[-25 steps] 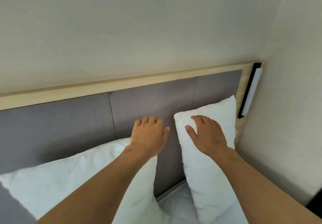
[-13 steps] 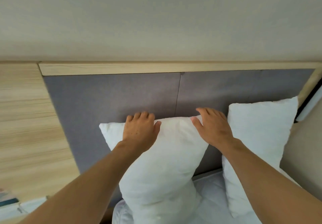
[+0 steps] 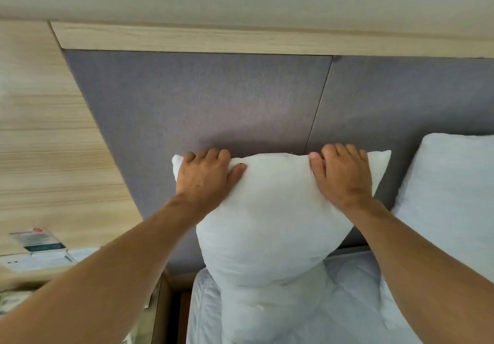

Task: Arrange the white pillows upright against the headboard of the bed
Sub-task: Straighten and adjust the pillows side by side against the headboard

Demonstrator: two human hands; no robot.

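Pillows, two, both white: left hand and right hand each grip the top edge of the middle pillow, upright against the grey headboard. Second pillow stands far right. Leaflet at left, print unreadable.

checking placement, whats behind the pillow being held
The grey headboard stands behind the pillow both hands grip; whether they touch is hidden.

One pillow stands on the bed against the headboard, the left hand and right hand on its top corners. A second pillow stands to its right, a nightstand to its left.
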